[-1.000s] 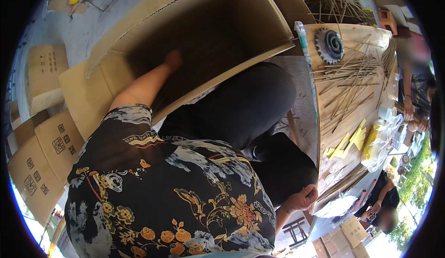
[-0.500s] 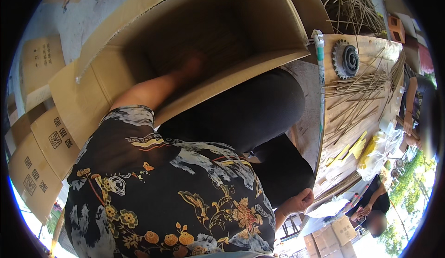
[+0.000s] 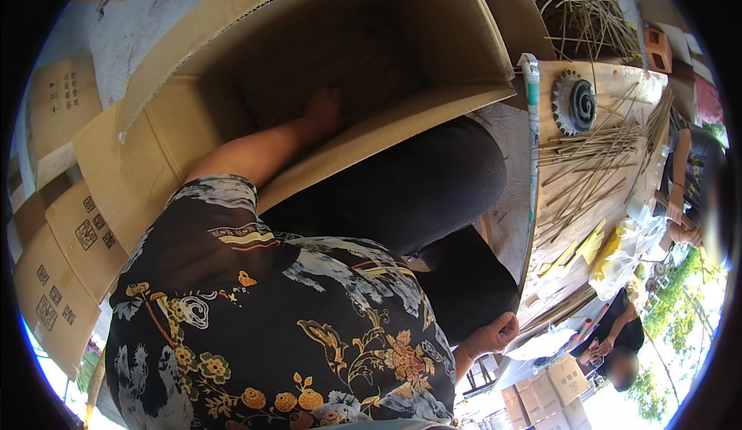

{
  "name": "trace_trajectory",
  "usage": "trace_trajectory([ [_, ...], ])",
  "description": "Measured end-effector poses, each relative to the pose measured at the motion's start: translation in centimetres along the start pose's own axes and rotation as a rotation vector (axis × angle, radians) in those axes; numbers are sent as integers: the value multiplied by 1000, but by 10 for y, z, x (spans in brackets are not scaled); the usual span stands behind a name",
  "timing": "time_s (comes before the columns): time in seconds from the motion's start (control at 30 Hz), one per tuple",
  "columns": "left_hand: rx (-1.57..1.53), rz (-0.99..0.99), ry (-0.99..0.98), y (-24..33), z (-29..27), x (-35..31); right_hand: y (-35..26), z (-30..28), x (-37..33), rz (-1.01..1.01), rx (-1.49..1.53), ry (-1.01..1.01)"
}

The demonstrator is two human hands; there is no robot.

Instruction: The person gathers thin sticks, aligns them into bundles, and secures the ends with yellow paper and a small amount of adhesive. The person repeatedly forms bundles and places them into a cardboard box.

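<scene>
A large open cardboard box [image 3: 456, 35] stands tilted in front of me, and its dim inside shows a brown, faintly streaked bottom that I cannot make out well. My left arm reaches over the near wall. Down inside, my left hand [image 3: 323, 113] lies against the bottom, fingers stretched out, with nothing seen in it. Off to the right, my right hand [image 3: 495, 333] rests by my black-trousered knee [image 3: 471, 283], its fingers curled in and no object showing in them.
To the right, a wooden table [image 3: 553, 190] carries scattered thin brown sticks [image 3: 595, 148], a dark coil in a toothed ring [image 3: 574, 103] and yellow strips [image 3: 576, 248]. More sticks [image 3: 580, 1] fill a box beyond. Cartons [image 3: 66, 113] stand left. Two other people are at the far right.
My left hand has shifted slightly within the box and shows more sharply, its fingers spread on the bottom. The view has turned a little; my right hand stays by the knee.
</scene>
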State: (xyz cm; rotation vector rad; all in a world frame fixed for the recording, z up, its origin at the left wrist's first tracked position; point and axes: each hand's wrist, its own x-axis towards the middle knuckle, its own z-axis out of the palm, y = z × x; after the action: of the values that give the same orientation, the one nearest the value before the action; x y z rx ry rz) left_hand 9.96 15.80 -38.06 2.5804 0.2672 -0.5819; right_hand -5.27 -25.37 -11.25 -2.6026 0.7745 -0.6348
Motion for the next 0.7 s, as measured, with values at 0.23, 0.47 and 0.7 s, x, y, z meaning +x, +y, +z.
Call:
trace_trajectory([
  [0.23,14,4,7,1,8,0,-5,1,0,8,-7,-7],
  [0.47,74,24,41,-6,10,9,-4,0,1,-14,-38,-4],
  [0.7,46,-137,123,-32,11,30,-2,0,1,16,-18,-26],
])
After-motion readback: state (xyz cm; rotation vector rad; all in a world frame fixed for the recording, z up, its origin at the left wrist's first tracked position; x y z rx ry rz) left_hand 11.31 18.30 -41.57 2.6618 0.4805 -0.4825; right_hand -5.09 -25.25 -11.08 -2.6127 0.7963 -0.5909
